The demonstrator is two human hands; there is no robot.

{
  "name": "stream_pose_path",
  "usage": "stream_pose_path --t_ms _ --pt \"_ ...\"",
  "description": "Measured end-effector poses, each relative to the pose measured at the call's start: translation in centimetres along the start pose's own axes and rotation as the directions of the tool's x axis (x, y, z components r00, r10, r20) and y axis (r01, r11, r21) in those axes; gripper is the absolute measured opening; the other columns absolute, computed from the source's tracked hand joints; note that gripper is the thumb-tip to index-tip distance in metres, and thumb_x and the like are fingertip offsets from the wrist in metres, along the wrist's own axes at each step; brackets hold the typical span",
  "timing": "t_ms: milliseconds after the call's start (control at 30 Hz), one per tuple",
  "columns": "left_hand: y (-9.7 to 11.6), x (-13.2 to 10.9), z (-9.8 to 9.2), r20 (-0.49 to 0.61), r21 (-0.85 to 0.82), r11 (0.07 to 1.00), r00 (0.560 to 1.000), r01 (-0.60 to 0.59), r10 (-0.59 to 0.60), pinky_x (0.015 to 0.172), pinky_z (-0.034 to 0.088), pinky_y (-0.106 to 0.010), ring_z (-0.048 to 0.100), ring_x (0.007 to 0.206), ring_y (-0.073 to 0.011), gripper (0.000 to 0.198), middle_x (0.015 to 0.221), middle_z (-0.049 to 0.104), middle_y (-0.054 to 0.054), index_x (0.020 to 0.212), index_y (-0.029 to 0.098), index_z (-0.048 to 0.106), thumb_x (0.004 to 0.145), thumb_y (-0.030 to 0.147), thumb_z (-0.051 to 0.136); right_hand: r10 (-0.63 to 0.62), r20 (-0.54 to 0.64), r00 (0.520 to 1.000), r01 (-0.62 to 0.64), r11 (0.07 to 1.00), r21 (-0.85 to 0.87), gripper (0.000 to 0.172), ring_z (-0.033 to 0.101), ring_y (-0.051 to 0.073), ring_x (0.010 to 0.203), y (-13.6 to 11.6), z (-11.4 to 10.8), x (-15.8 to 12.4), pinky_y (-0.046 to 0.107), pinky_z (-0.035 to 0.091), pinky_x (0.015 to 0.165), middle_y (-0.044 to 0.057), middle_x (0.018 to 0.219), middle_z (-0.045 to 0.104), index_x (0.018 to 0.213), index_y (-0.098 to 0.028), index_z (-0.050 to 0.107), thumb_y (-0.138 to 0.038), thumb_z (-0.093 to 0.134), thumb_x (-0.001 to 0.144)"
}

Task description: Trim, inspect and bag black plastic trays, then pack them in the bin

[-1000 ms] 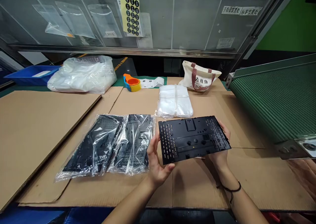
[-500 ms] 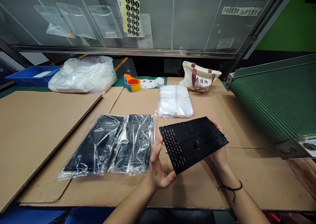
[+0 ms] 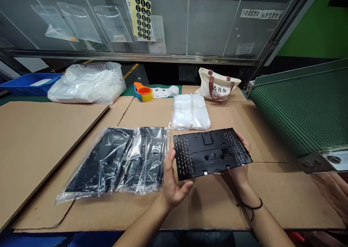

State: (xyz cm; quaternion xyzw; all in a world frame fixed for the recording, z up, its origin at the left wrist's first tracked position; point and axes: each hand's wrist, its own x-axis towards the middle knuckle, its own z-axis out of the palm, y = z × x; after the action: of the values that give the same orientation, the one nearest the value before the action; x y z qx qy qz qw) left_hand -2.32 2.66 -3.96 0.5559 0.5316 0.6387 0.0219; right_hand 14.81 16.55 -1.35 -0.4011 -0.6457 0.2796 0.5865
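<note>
A black plastic panel (image 3: pixel 213 154) with rows of slots at both ends is held up above the cardboard, its long side running across my view. My left hand (image 3: pixel 174 181) grips its left end, thumb low and fingers along the edge. At the other end, my right hand (image 3: pixel 240 167) is closed round the right edge, its fingers partly hidden behind the panel. Just left of my hands lie two similar black panels in clear plastic bags, one slanted bagged panel (image 3: pixel 102 160) and one straighter bagged panel (image 3: pixel 146 156).
Behind the panel sits a banded stack of clear bags (image 3: pixel 191 111). Farther back are a tape dispenser (image 3: pixel 144 93), a canvas tote (image 3: pixel 217 85), a large plastic bundle (image 3: pixel 88 83) and a blue tray (image 3: pixel 25 85). A green conveyor belt (image 3: pixel 304 109) runs at right; cardboard (image 3: pixel 49 138) lies left.
The panel has turned in my hands from a slant to nearly level, so the slots at its right end now show. Both hands still hold it.
</note>
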Motion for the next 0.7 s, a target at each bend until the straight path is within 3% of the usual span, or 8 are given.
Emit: stream_pose_path --t_ms 133,333,567,700 --pt "0.8 0.6 0.1 0.033 -0.056 0.991 0.992 0.124 -0.123 0.119 0.023 -0.044 0.028 0.142 -0.03 0.077 0.155 0.027 -0.01 0.151 0.022 0.021 0.085 0.037 0.059 -0.112 -0.097 0.989 0.109 0.993 -0.037 0.055 0.051 0.025 0.119 -0.2 0.0 -0.2 0.049 0.039 0.104 0.01 0.131 0.05 0.133 -0.022 0.046 -0.033 0.063 0.081" --pt "1.4 1.1 0.4 0.01 -0.115 0.975 0.982 0.189 -0.189 0.119 0.025 -0.042 0.03 0.141 -0.0285 0.076 0.154 0.032 -0.007 0.15 0.027 0.024 0.084 0.025 0.061 -0.239 -0.111 0.965 0.229 0.969 -0.098 0.059 0.045 0.026 0.128 -0.4 0.0 -0.3 0.052 0.036 0.107 0.01 0.138 0.046 0.137 -0.025 0.041 -0.025 0.063 0.082" --pt "1.1 1.1 0.7 -0.009 -0.15 0.954 0.965 0.258 -0.262 0.121 0.017 -0.041 0.021 0.145 -0.0258 0.073 0.157 0.027 -0.004 0.149 0.029 0.024 0.086 0.023 0.058 -0.253 -0.092 0.963 0.246 0.966 -0.079 0.06 0.045 0.027 0.129 -0.5 0.0 -0.4 0.055 0.035 0.108 0.012 0.14 0.045 0.138 -0.024 0.04 -0.03 0.063 0.083" --pt "0.7 0.8 0.9 -0.028 -0.204 0.934 0.952 0.292 -0.304 0.12 0.02 -0.043 0.021 0.145 -0.0275 0.071 0.156 0.028 -0.005 0.148 0.029 0.027 0.086 0.029 0.059 -0.218 -0.079 0.973 0.213 0.975 -0.069 0.063 0.042 0.027 0.131 -0.2 0.0 -0.6 0.055 0.031 0.11 0.011 0.142 0.042 0.141 -0.026 0.037 -0.032 0.064 0.083"
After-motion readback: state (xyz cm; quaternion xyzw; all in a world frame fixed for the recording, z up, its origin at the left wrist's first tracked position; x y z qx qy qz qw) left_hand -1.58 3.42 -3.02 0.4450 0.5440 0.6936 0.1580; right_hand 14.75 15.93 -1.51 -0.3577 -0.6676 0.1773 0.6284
